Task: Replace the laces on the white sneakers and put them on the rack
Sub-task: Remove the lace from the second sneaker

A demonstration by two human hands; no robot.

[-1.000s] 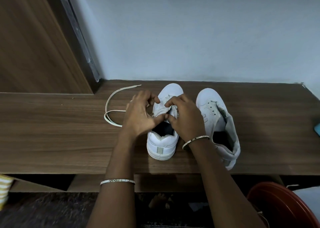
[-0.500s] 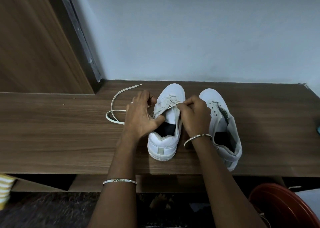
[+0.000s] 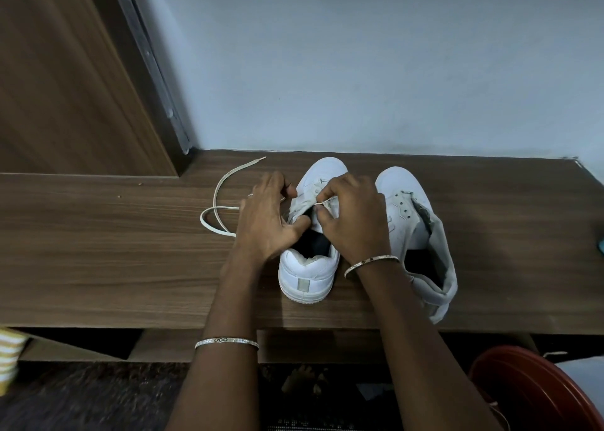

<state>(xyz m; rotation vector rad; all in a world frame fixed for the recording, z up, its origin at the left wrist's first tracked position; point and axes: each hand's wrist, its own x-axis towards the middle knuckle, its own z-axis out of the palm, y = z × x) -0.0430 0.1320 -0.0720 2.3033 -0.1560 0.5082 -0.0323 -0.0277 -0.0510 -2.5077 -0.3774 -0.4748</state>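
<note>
Two white sneakers stand side by side on the wooden shelf [image 3: 98,267], toes towards the wall. The left sneaker [image 3: 309,277] sits between my hands. My left hand [image 3: 266,221] grips its left side, thumb hooked over the opening. My right hand [image 3: 354,221] pinches a white lace end [image 3: 323,202] over the tongue. The right sneaker [image 3: 415,221] has bare eyelets and its tongue flopped open. A loose white lace [image 3: 217,201] lies curled on the shelf, left of my left hand.
The wall rises just behind the shoes and a wooden door panel [image 3: 65,87] stands at the left. Below the shelf, at the lower right, is a red round basin [image 3: 529,394]. A striped cloth [image 3: 8,355] shows at the lower left edge.
My right hand has moved left and down from its raised pull, back over the tongue with the lace end. My left hand stays on the shoe's side.
</note>
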